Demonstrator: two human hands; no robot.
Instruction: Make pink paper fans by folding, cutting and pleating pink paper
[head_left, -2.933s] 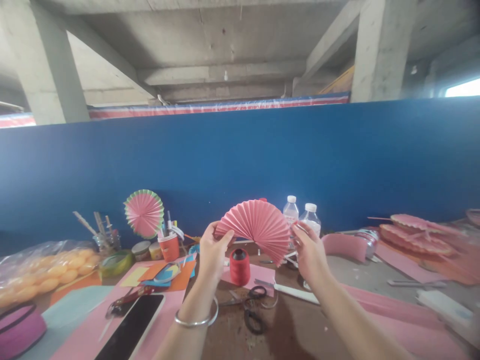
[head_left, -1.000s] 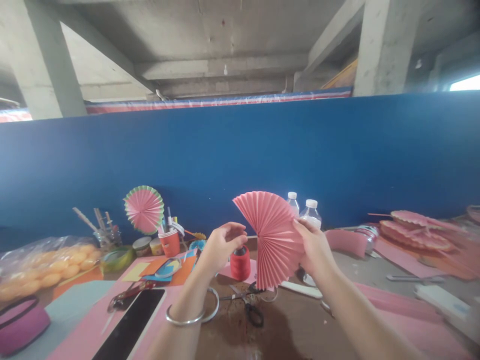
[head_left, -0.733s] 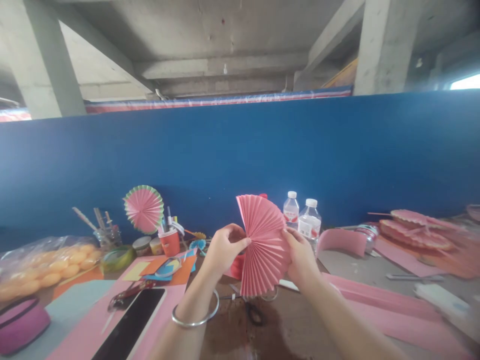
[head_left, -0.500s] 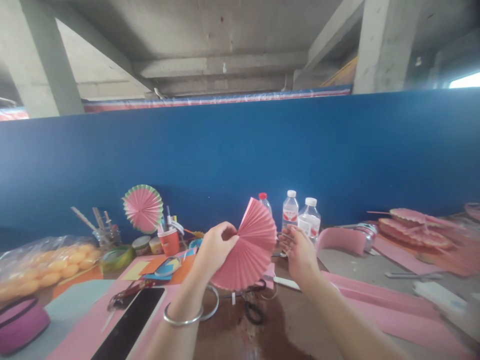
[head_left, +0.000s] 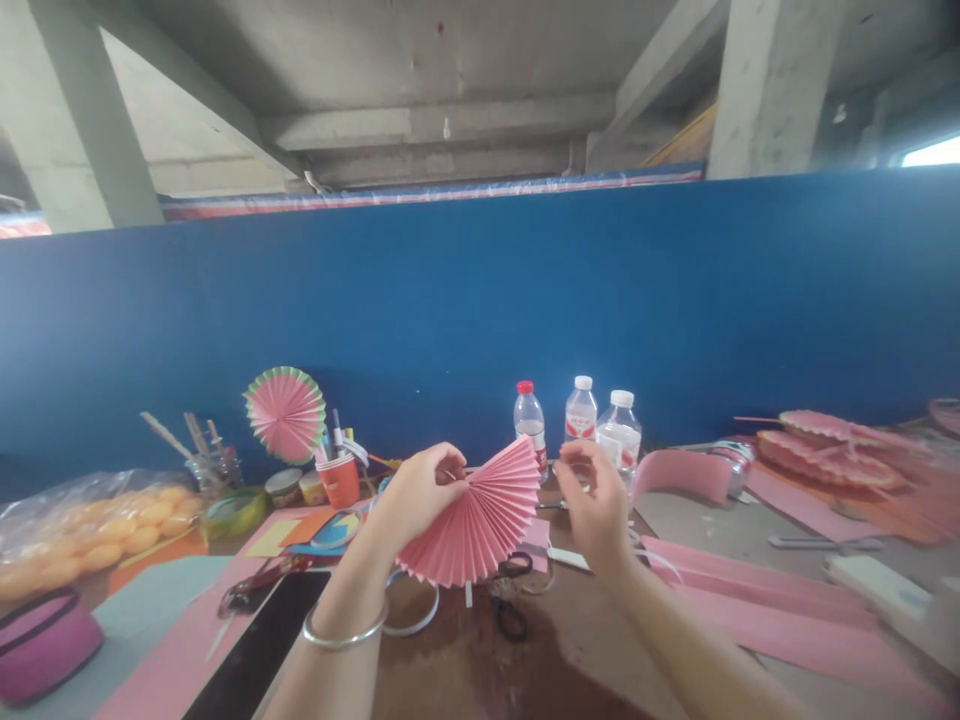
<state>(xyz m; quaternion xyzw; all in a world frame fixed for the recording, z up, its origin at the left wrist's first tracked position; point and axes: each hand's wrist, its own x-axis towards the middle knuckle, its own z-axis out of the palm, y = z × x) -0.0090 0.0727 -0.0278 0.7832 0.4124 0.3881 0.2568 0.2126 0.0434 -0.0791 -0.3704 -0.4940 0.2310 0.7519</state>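
Note:
Above the middle of the table, my left hand (head_left: pixel 424 492) pinches a pleated pink paper fan (head_left: pixel 487 515) at its centre, thumb against forefinger. The fan spreads downward and to the right, its folds partly open. To the right of it, my right hand (head_left: pixel 598 505) hovers clear of the paper, fingers loosely curled with a gap between thumb and forefinger and nothing visible in them. Black-handled scissors (head_left: pixel 511 620) lie on the table below the fan. A finished-looking round pink fan with a green edge (head_left: pixel 285 415) stands at the left.
Behind the hands stand a red-capped bottle (head_left: pixel 529 412) and two white-capped bottles (head_left: pixel 581 408). An orange cup (head_left: pixel 341 482) holds pens. A black phone (head_left: pixel 259 650) lies front left. Pink paper (head_left: pixel 780 600) and stacked pink fans (head_left: pixel 832 460) are at the right. A blue partition (head_left: pixel 465 300) rises behind.
The fan has tipped lower, and its upper right edge has swung down, uncovering the red-capped bottle. My right hand has shifted slightly, its thumb and forefinger now in clearer view.

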